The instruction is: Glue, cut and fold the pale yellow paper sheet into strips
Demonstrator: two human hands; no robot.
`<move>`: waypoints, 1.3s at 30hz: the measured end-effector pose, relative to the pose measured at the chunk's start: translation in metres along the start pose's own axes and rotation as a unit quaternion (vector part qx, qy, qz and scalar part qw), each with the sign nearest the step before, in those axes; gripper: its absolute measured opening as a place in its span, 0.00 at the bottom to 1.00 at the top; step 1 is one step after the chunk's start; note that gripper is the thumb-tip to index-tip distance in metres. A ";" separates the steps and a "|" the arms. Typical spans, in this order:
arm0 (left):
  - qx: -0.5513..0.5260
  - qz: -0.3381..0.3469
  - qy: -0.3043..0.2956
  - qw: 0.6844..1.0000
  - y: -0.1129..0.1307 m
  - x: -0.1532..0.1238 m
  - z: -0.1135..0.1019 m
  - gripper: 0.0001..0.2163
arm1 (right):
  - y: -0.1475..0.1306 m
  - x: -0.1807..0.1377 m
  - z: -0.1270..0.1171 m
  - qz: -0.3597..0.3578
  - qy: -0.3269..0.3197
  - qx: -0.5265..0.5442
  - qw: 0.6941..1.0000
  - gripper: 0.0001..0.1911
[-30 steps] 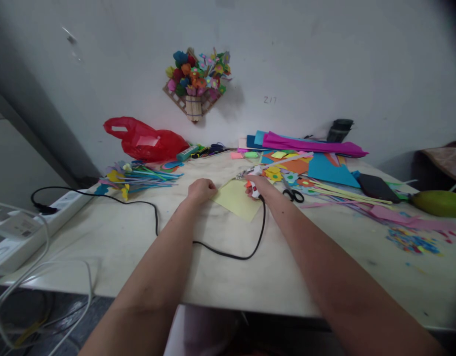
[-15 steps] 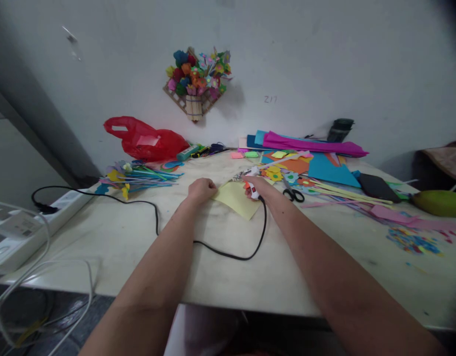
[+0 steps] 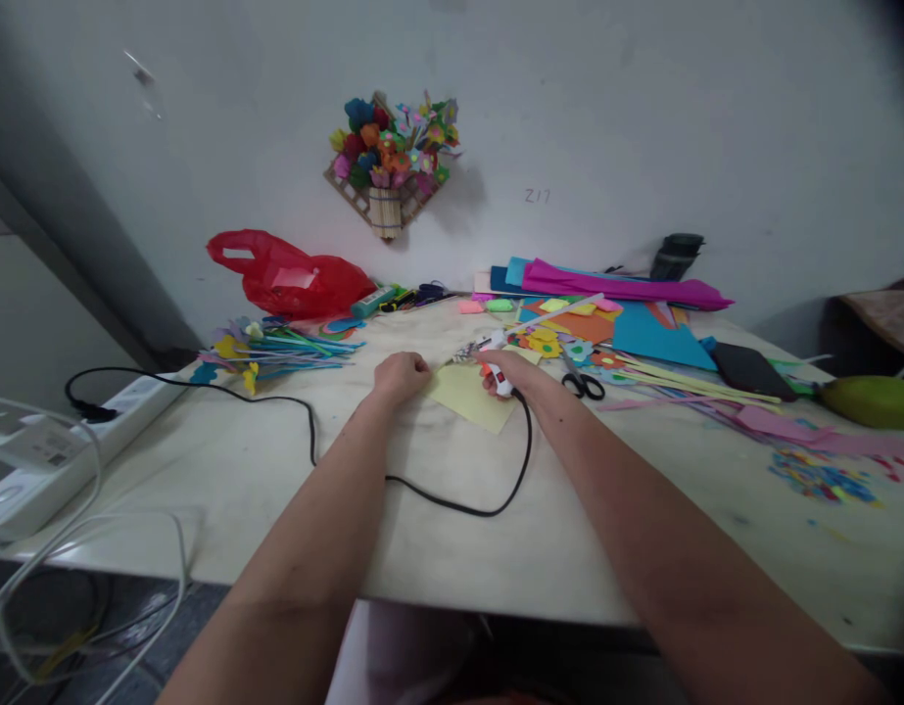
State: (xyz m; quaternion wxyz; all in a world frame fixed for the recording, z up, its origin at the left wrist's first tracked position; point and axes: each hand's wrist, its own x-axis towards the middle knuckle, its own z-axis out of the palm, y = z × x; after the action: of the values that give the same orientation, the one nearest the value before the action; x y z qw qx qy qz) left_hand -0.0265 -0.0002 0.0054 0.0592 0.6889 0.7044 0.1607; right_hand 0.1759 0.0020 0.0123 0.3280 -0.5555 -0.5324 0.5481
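A pale yellow paper sheet [image 3: 472, 396] lies on the light table [image 3: 275, 490] between my hands. My left hand [image 3: 400, 376] is closed into a fist at the sheet's left corner, seemingly pinching it. My right hand [image 3: 508, 368] is wrapped round a white glue gun [image 3: 496, 370] with red marks, its nozzle pointing left over the sheet's upper edge. A black cable [image 3: 452, 501] runs from the gun in a loop across the table to a white power strip [image 3: 132, 403] on the left.
Black-handled scissors [image 3: 584, 384], paper flower cut-outs [image 3: 550, 343], coloured sheets [image 3: 613, 294] and a black phone [image 3: 749, 370] lie right of my hands. A bundle of paper flower stems [image 3: 275, 345] and a red plastic bag [image 3: 294, 276] sit back left. A flower basket [image 3: 391, 162] hangs on the wall.
My right hand with the glue gun has shifted slightly left over the yellow sheet, and the cable loop followed. The left hand stays in place.
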 end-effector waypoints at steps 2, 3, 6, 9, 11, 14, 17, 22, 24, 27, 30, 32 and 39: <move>-0.001 0.001 0.001 1.000 0.000 0.000 0.000 0.09 | -0.001 -0.001 0.001 0.001 -0.002 -0.001 1.000 0.14; -0.002 0.001 0.002 1.000 0.000 0.000 0.000 0.09 | -0.001 -0.001 0.001 -0.001 -0.001 0.002 1.000 0.14; -0.005 -0.002 0.005 1.000 0.001 -0.001 0.001 0.09 | -0.001 -0.002 0.002 0.003 0.020 0.020 1.000 0.14; -0.005 0.000 0.006 1.000 0.000 -0.001 0.001 0.09 | -0.002 -0.002 0.003 0.005 0.059 0.037 0.998 0.14; -0.005 0.002 0.007 1.000 0.000 -0.001 0.001 0.09 | -0.002 -0.003 0.003 -0.001 0.076 0.045 0.996 0.13; -0.006 0.002 0.009 1.000 0.000 -0.001 0.001 0.09 | -0.002 -0.003 0.003 0.004 0.081 0.041 0.996 0.13; -0.008 0.003 0.008 1.000 0.000 -0.001 0.001 0.09 | -0.001 -0.002 0.004 0.002 0.069 0.036 0.997 0.14; -0.006 0.001 0.005 1.000 -0.001 -0.001 0.001 0.10 | 0.000 0.001 0.005 0.000 0.032 0.025 0.999 0.15; -0.004 0.003 0.008 1.000 -0.001 -0.001 0.002 0.10 | 0.000 0.002 0.004 0.007 0.016 0.011 1.000 0.16; -0.005 0.007 0.009 1.000 -0.001 -0.001 0.001 0.09 | 0.001 0.002 0.002 0.008 -0.004 0.000 1.000 0.16; -0.006 0.002 0.006 1.000 0.000 -0.001 0.001 0.09 | 0.000 0.000 0.001 0.000 0.007 0.019 1.000 0.15; -0.007 -0.003 0.004 1.000 0.000 -0.001 0.001 0.09 | -0.002 -0.001 0.001 0.000 0.034 0.035 0.999 0.14; -0.008 0.006 0.011 1.000 -0.002 0.000 0.003 0.09 | -0.001 0.002 0.003 0.003 0.093 0.054 0.994 0.14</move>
State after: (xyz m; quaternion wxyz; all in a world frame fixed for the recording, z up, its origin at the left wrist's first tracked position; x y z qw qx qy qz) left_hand -0.0274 0.0005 0.0025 0.0561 0.6906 0.6997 0.1745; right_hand 0.1728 0.0035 0.0121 0.4036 -0.5876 -0.4675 0.5228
